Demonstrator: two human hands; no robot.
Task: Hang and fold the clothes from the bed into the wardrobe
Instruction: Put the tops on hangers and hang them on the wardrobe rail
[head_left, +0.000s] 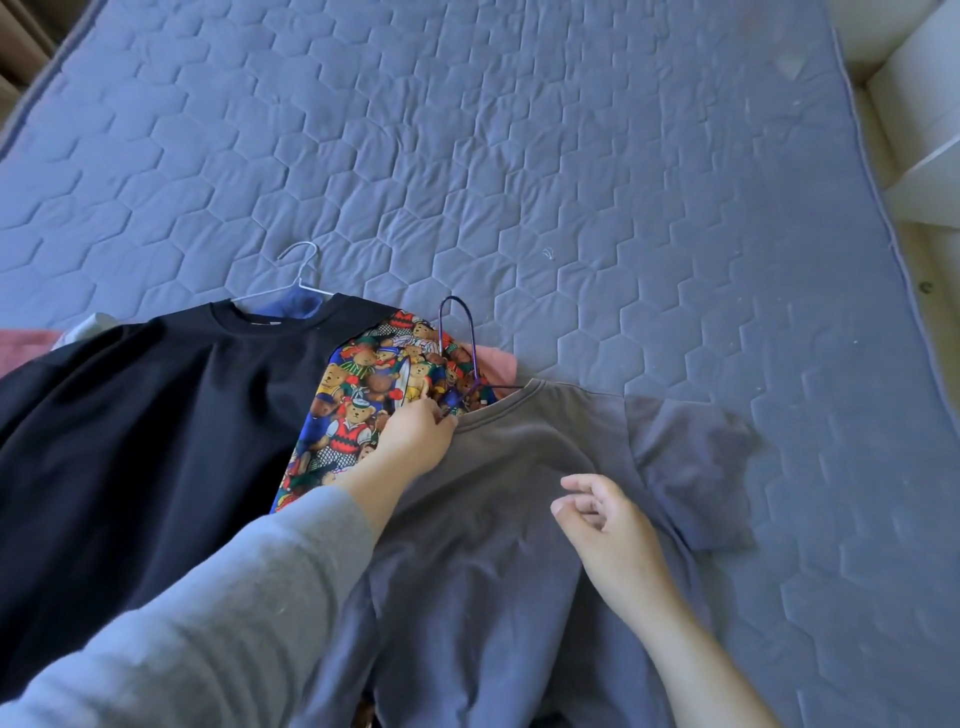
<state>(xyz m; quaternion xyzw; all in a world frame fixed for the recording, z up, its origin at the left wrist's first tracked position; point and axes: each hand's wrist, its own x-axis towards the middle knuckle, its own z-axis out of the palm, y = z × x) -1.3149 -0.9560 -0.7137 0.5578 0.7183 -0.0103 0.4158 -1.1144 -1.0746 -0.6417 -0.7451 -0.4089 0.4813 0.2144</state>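
Shoulders of purple hanger (474, 353) inside grey T-shirt (498, 545); black shirt (156, 441) partly off-frame.

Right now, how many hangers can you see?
2. A white hanger pokes from the black shirt's collar; a purple hanger sticks from the grey shirt's collar, at the left hand. Others may hide under clothes.

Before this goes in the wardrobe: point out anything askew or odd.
The purple hanger sits crooked in the neck of the grey shirt, its hook lying over the bear-print cloth. One sleeve shows a darker patch.
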